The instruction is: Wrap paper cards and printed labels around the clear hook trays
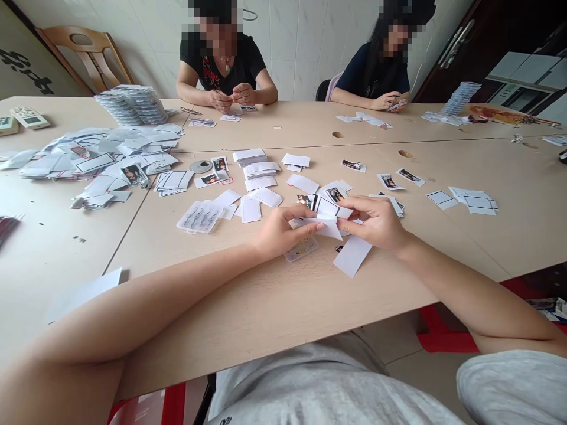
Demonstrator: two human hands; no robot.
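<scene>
Both my hands meet over the near part of the table, fingers closed on small white paper cards. My left hand [283, 231] pinches a white card [325, 227] between thumb and fingers. On the other side, my right hand [376, 221] grips a white card with a black border line [328, 206]. Just below them lies a loose blank white card [353, 256]. A small clear plastic box [301, 249] is partly hidden under my left hand. Left of it, another clear box [201, 216] holds thin dark items too small to name.
Blank cards [251, 208], stacked cards [257, 168], a tape roll [201, 166] and printed photo cards [390, 181] lie around. A big heap of white packets [101, 153] covers the left side. Two people [225, 71] sit opposite, handling small things. Packet stacks [133, 103] stand at the back left.
</scene>
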